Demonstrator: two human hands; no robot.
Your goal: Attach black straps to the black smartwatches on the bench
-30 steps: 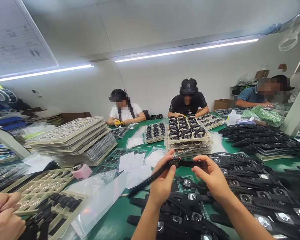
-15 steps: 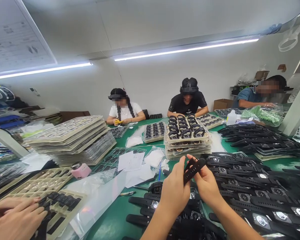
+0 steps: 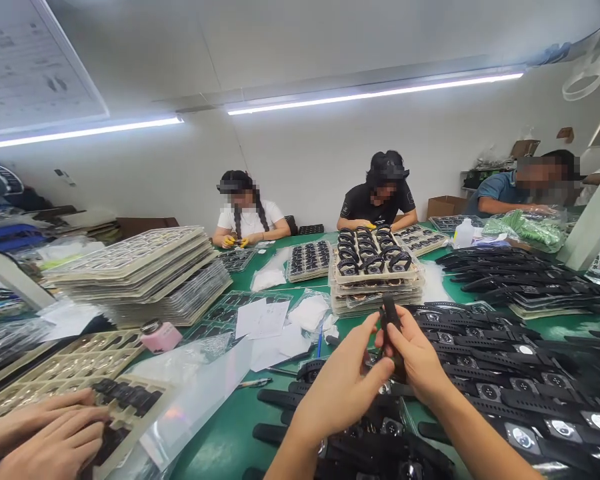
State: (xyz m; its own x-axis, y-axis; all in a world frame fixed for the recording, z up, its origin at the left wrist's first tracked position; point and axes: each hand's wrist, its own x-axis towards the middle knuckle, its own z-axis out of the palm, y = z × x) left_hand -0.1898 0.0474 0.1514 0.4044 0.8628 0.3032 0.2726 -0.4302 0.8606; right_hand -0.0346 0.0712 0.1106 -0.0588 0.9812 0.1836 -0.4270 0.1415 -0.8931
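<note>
**Black watch is now standing on end, no longer slanting across both hands**

Fingers of the right hand are gripping the watch; its flat, matte strap is rising past the fingertips, and its lower part is hiding behind the hands. Fingers of the left hand are bending in against its near side; whether they are gripping, I cannot tell. Both hands are hovering above the smooth green surface, over dark watches with glossy round backs. More watches, with perforated straps, are lying in rows to the right. Beyond, looped watches are filling a cream moulded tray. At the left, a co-worker's hands are resting over another tray, beside a clear, creased plastic sheet.
</note>
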